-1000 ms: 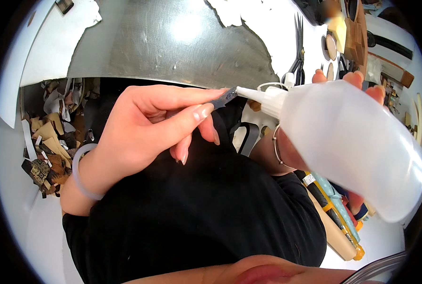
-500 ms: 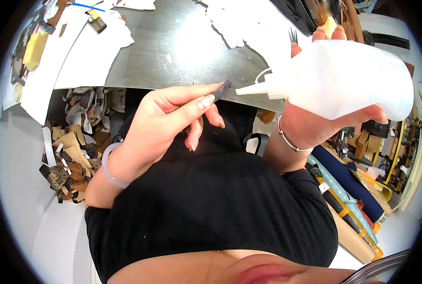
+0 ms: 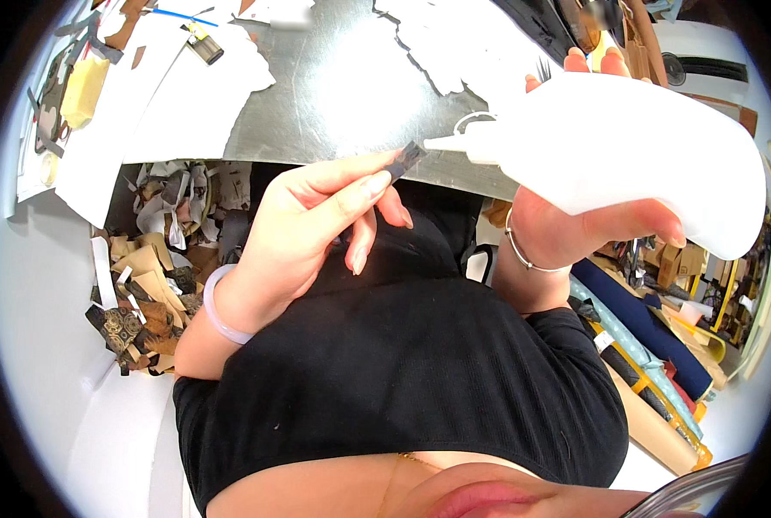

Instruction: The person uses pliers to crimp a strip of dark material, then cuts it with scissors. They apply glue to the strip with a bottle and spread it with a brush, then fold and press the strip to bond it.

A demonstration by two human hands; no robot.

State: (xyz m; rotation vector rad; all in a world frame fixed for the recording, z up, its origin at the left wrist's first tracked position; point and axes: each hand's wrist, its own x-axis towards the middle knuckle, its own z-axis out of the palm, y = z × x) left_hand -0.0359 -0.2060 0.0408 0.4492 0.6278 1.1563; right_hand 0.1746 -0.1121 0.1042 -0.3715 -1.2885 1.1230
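Both hands have lifted higher over the metal table, left hand pinching a small dark strip by its lower end (light, thin, likely bendy), right hand wrapped around a white squeeze bottle, soft-walled, nozzle almost touching the strip.

bright overhead glare on the metal table; fisheye-bent, dark rim.

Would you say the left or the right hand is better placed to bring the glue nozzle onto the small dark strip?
Probably the right hand: it grips the white squeeze bottle, nozzle aimed just beside the small dark strip. The left hand is pinching that strip.
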